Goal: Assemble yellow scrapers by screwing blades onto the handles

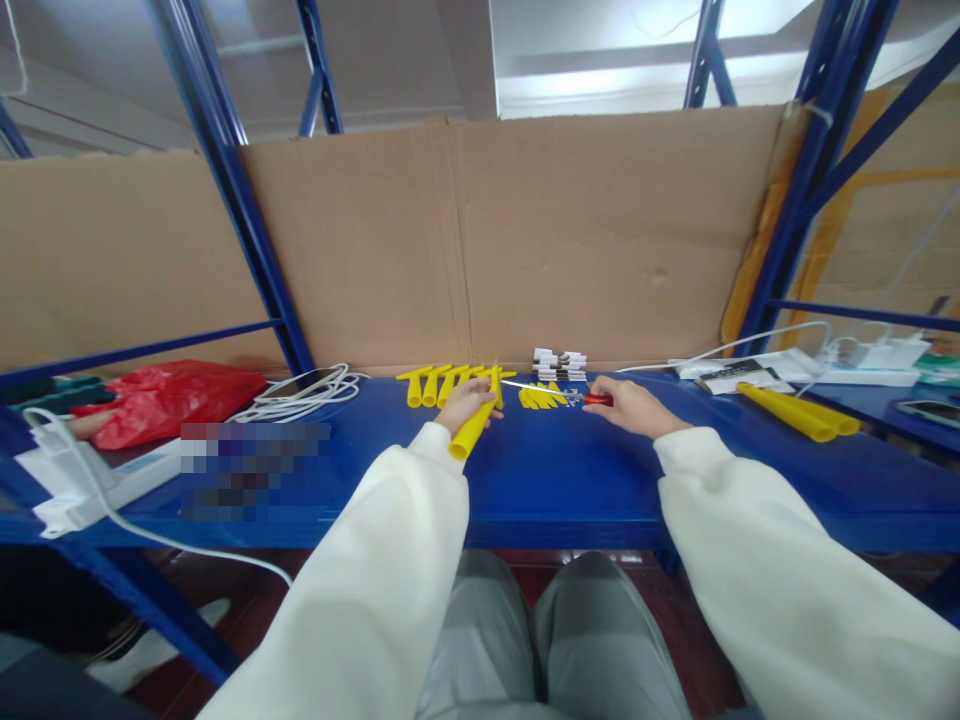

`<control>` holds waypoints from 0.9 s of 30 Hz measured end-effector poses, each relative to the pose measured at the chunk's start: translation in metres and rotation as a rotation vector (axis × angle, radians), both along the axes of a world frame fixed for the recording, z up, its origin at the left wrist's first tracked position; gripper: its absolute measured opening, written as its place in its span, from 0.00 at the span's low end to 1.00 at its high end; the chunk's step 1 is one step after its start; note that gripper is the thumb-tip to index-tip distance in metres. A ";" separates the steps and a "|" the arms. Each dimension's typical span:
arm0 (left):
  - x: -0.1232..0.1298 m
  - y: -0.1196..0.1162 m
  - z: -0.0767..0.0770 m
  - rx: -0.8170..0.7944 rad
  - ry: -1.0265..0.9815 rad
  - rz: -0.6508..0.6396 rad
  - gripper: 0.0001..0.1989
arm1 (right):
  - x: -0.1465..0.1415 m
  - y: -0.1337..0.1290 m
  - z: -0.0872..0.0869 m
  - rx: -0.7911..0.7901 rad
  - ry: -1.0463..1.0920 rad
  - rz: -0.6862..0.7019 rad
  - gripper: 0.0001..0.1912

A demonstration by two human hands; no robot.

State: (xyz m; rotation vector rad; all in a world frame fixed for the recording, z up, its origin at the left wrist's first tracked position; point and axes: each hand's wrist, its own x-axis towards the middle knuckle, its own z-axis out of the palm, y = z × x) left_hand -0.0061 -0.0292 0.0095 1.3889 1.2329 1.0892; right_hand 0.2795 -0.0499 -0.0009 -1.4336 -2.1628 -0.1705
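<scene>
A yellow tube-shaped piece (471, 432) is gripped in my left hand (466, 402), its wide round opening toward me. My right hand (634, 406) is closed round the red handle of a screwdriver (598, 399), whose metal shaft points left to the far end of the yellow piece. Beyond my left hand, several similar yellow pieces (429, 388) stand in a row. Small flat yellow parts (538, 397) lie between my hands, beside tiny bits too small to tell. Behind them sit stacked white and black parts (559, 364).
The blue table (555, 480) backs onto a cardboard sheet (600, 240). At left are a red bag (176, 400), coiled white cables (319, 393) and a power strip (142, 480). Two yellow tubes (795, 413) and another power strip (862, 375) lie at right. Blue posts (225, 190) rise at the sides.
</scene>
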 end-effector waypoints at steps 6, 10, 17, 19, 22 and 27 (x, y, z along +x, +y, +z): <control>0.001 0.000 -0.001 0.002 -0.009 0.009 0.24 | -0.004 -0.005 0.003 -0.028 -0.003 0.029 0.08; 0.001 -0.001 0.000 0.000 0.004 -0.001 0.25 | -0.004 -0.004 0.003 -0.048 0.019 -0.013 0.06; 0.003 -0.007 0.004 -0.001 0.010 0.012 0.24 | -0.005 -0.006 0.005 -0.024 -0.014 -0.049 0.07; 0.003 -0.007 0.004 0.004 0.011 0.013 0.23 | -0.005 -0.007 0.005 -0.028 -0.033 -0.039 0.07; 0.002 -0.005 0.002 0.001 0.014 0.012 0.23 | -0.004 -0.007 0.004 -0.027 -0.041 -0.021 0.07; 0.001 -0.002 0.001 0.003 0.017 0.006 0.22 | -0.003 -0.006 0.004 -0.032 -0.031 -0.010 0.07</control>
